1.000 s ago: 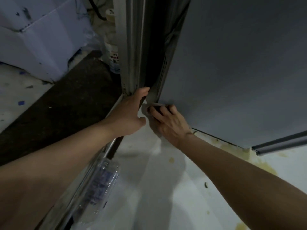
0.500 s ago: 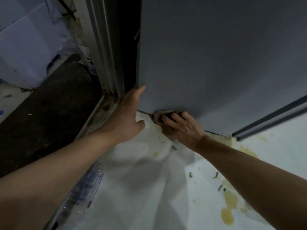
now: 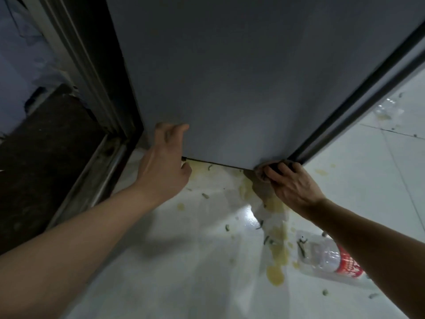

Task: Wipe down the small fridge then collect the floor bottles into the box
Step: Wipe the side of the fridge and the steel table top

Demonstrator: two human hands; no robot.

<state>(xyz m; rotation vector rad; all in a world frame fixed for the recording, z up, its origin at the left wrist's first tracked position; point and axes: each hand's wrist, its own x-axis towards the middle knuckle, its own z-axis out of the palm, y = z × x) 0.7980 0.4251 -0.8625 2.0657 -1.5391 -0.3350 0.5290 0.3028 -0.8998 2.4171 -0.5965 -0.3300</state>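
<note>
The small grey fridge (image 3: 230, 77) fills the upper middle of the head view, its side panel facing me. My left hand (image 3: 164, 162) rests against the fridge's lower left corner, fingers spread, holding nothing. My right hand (image 3: 292, 183) presses a small crumpled wipe (image 3: 261, 172) against the fridge's lower right corner, by the dark door seal (image 3: 345, 95). A clear plastic bottle with a red label (image 3: 331, 259) lies on the white floor under my right forearm. Another clear bottle (image 3: 388, 109) lies farther right, past the fridge.
Yellow spill stains (image 3: 276, 275) and small dark scraps dot the white tiled floor (image 3: 184, 261). A metal sliding-door track (image 3: 99, 173) and frame run along the left, with a dark floor strip (image 3: 41, 157) beyond.
My right hand slid the wipe rightward along the fridge's bottom edge to the front corner. The view swung right, bringing the red-labelled bottle into sight.
</note>
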